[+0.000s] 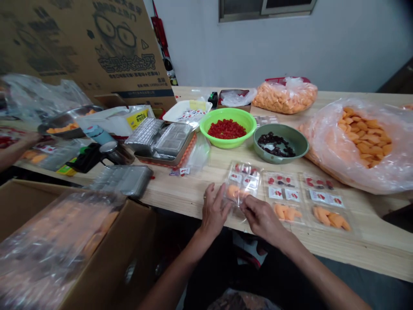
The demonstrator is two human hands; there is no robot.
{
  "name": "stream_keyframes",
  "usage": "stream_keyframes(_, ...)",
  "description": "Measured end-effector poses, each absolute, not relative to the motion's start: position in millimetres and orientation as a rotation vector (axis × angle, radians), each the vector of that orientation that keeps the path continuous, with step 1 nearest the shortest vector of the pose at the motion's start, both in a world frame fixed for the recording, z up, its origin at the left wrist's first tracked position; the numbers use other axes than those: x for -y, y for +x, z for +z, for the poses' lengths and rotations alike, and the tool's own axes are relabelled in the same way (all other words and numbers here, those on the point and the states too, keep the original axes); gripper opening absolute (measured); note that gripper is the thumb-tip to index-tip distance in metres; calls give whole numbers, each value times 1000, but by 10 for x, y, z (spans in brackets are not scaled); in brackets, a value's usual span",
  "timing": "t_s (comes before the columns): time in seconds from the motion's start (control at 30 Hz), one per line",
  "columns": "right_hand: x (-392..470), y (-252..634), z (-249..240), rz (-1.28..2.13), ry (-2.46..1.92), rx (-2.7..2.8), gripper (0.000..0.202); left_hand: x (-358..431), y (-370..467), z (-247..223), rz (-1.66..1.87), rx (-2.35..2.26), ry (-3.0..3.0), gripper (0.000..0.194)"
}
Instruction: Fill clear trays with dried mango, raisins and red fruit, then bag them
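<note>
A clear plastic pack (244,181) with red pieces, small printed packets and orange pieces lies between my hands near the table's front edge. My left hand (214,209) is at its left side, fingers apart and fingertips close to the plastic. With thumb and fingers pinched, my right hand (260,215) grips the pack's lower right corner. To the right lie two clear trays, a nearer one (284,194) and a farther one (326,202), each holding red and dark pieces, printed packets and orange pieces.
Behind stand a lime bowl (206,127) of red pieces and a green bowl (300,150) of dark pieces. Bags (364,137) of orange pieces sit right. Stacked clear trays (174,140), a mug (112,153) and a carton (135,241) are left. Another person's arm (19,150) shows far left.
</note>
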State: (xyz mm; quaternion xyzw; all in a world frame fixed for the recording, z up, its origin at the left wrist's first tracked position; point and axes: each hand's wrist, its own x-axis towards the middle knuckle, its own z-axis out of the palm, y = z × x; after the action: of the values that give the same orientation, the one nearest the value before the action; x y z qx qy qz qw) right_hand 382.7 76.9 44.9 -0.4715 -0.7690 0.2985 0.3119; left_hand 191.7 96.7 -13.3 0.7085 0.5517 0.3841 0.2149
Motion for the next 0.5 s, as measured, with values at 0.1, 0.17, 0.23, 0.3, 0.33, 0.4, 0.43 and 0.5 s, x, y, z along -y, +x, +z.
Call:
stream_keyframes(0.1, -772, 3825, 556, 785, -1243, 1882, 18, -949, 2011, 20, 1053, -1306, 1387, 35)
stream_keyframes(0.17, -780, 3799, 628, 742, -1204, 1842, 19, -917, 2068, 177, 1084, -1217, 1003, 23)
stream_keyframes(0.23, -788, 3755, 705, 700, -1154, 1828, 21, -884, 2081, 373, 1152, -1085, 690, 25)
stream_keyframes(0.3, -795, 3692, 782, 643, -1094, 1855, 27, -869, 2044, 583, 1194, -934, 466, 29)
stream_keyframes(0.33, -797, 3653, 818, 608, -1061, 1882, 29, -872, 2013, 679, 1187, -896, 392, 31)
stream_keyframes(0.4, -797, 3566, 874, 528, -996, 1956, 32, -894, 1943, 826, 1144, -912, 339, 38)
stream_keyframes(0.43, -793, 3521, 892, 497, -969, 2001, 33, -909, 1910, 870, 1112, -941, 345, 41)
stream_keyframes(0.5, -777, 3434, 911, 460, -925, 2094, 36, -934, 1847, 900, 1033, -985, 366, 44)
